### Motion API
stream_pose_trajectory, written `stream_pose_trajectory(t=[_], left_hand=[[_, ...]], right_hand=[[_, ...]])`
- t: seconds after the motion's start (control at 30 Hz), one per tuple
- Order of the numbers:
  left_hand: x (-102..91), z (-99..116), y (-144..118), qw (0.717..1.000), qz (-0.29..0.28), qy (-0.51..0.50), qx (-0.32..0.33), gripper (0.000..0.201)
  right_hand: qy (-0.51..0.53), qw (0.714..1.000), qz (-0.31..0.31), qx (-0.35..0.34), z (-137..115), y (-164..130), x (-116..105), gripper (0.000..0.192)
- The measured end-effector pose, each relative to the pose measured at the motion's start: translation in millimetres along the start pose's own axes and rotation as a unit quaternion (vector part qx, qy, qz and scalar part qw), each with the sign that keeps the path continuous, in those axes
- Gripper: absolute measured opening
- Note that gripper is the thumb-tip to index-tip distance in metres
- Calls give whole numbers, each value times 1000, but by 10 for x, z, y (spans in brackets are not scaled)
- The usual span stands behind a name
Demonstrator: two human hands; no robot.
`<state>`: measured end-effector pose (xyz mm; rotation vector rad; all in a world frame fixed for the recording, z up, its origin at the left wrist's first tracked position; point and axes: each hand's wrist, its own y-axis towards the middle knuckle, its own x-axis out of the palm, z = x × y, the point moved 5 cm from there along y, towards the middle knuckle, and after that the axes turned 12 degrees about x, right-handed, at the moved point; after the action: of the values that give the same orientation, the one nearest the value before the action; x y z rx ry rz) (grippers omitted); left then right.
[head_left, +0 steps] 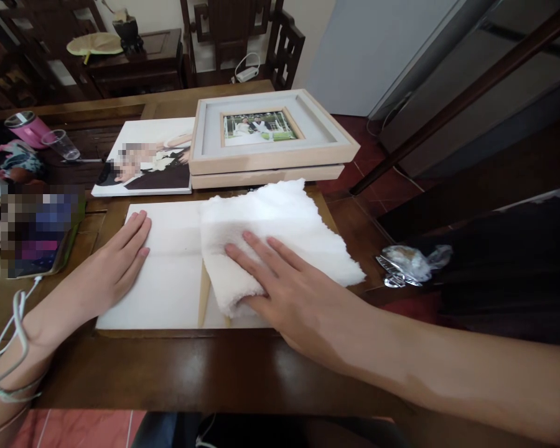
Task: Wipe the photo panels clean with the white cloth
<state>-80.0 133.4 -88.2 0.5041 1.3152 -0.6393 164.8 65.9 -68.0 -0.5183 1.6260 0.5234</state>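
Note:
A flat white panel lies on the dark wooden table in front of me, with a tan strip showing on its face. My left hand rests flat on the panel's left edge, fingers stretched out and holding nothing. Over the panel's right part is spread a white cloth with ragged edges. My right hand presses flat on this cloth with its fingers apart; the thumb sits by the cloth's folded near edge. The cloth hides the panel's right side.
Behind the panel are two stacked wooden picture frames and a printed photo panel. On the left stand a phone on a white cable, a pink tumbler and a clear plastic cup. A crumpled plastic bag lies at right.

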Motion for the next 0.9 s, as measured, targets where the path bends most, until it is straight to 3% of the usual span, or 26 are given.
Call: stream_pose_trajectory(t=[0.37, 0.6, 0.8, 0.9], left_hand=[[-3, 20, 14, 1000, -5, -11, -8, 63], [-15, 17, 10, 1000, 0, -8, -2, 64], [-19, 18, 6, 1000, 2, -6, -11, 63], [-6, 5, 5, 1000, 7, -2, -9, 63]], right_hand=[[32, 999, -19, -18, 36, -7, 27, 22], [32, 996, -82, -7, 206, 112, -12, 35], [72, 997, -28, -16, -194, -157, -67, 9], [110, 992, -25, -52, -373, -339, -162, 13]])
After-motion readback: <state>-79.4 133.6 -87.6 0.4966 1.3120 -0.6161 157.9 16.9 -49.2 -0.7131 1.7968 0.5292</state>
